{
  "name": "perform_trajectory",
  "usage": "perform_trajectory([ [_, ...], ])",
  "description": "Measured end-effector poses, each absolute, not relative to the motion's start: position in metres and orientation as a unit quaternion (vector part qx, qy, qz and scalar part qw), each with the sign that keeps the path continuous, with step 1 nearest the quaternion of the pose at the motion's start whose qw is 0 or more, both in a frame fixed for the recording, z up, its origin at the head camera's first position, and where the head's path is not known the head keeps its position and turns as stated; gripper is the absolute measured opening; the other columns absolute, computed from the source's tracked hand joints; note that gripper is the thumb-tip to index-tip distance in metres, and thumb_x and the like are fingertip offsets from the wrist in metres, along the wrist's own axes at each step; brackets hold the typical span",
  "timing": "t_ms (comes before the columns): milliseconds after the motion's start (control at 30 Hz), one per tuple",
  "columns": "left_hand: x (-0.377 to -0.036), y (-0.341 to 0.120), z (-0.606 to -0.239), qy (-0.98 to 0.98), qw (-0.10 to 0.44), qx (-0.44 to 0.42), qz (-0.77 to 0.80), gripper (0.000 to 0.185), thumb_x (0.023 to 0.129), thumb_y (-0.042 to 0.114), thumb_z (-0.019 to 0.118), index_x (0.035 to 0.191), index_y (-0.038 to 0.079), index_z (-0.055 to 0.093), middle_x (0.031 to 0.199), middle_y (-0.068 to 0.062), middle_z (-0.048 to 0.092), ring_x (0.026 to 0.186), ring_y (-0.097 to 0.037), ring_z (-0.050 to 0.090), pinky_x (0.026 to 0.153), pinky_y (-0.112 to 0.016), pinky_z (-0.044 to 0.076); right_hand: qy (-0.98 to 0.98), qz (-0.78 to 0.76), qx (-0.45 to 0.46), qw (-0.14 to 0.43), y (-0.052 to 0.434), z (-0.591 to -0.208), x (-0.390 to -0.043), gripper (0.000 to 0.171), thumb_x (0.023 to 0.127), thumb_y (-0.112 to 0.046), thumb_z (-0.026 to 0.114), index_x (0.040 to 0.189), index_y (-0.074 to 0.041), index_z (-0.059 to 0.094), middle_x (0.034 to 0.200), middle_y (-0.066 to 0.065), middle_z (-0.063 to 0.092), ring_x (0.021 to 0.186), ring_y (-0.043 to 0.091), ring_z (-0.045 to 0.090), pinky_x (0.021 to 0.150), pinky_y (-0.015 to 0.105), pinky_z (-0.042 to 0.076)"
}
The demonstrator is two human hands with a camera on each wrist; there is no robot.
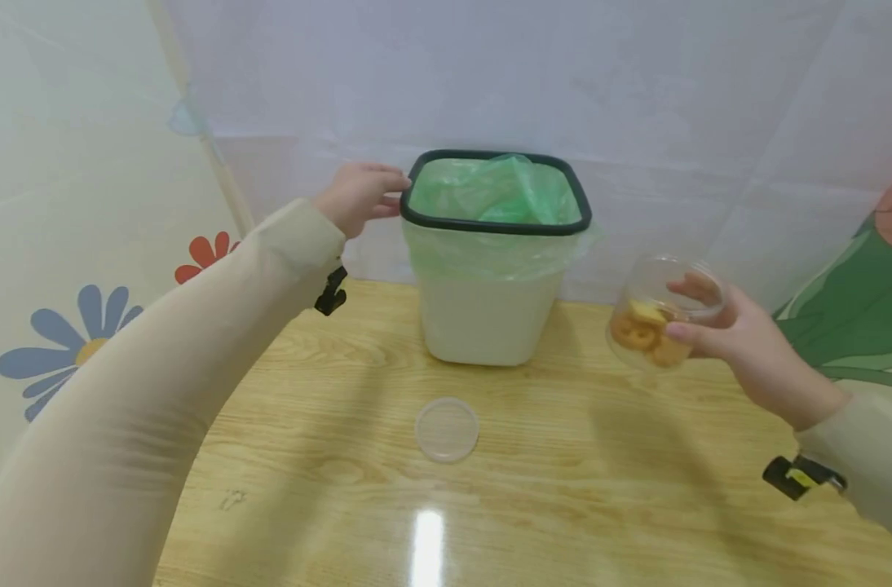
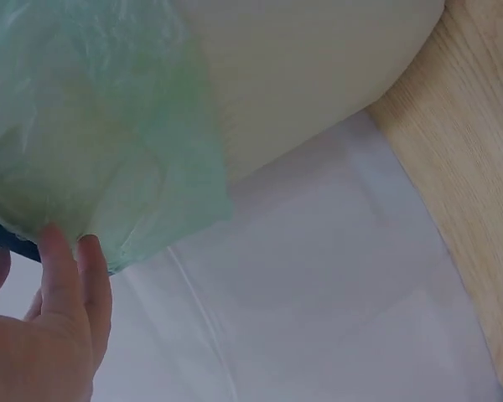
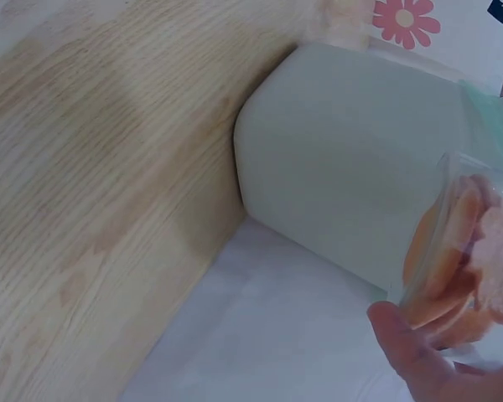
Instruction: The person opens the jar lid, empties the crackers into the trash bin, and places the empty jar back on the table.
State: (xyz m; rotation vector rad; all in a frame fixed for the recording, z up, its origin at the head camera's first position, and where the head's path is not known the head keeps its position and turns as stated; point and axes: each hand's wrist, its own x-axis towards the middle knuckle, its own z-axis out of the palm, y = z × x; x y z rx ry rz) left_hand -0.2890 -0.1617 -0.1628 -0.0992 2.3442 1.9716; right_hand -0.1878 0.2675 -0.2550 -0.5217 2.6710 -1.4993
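A white trash bin [image 1: 490, 318] stands on the wooden table [image 1: 328, 489], lined with a green plastic bag [image 1: 523, 191] under its black rim [image 1: 490, 226]. My left hand [image 1: 361, 196] touches the left side of this rim, its fingers [image 2: 61, 285] fairly straight against the bag's edge. On the bin's right, above the table, my right hand [image 1: 747, 342] grips a clear plastic jar [image 1: 669, 285]. Inside the jar lie orange and yellow pieces [image 3: 453, 260] that look like biscuits. The jar's top is uncovered and leans slightly.
A clear round lid [image 1: 448, 430] lies flat on the table in front of the bin. Behind the bin hangs a pale cloth [image 1: 490, 73]. Printed flowers [image 1: 90, 350] decorate the left side, and a big printed plant [image 1: 850, 302] the right.
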Motion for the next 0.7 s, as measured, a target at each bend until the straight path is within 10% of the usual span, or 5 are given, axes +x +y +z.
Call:
perform_trajectory([
  [700, -0.307, -0.16, -0.162, 0.713, 0.075, -0.11, 0.688, 0.038, 0.098, 0.004, 0.055, 0.135, 0.001, 0.05, 0.12, -0.002, 0.052, 0.117, -0.015, 0.051, 0.091, -0.022, 0.049, 0.852, -0.503, -0.145, 0.003, 0.255, -0.216, -0.224, 0.082, 0.1, -0.024, 0.057, 0.155, -0.006, -0.001, 0.156, 0.017, 0.02, 0.112, 0.004, 0.048, 0.077, 0.021, 0.054],
])
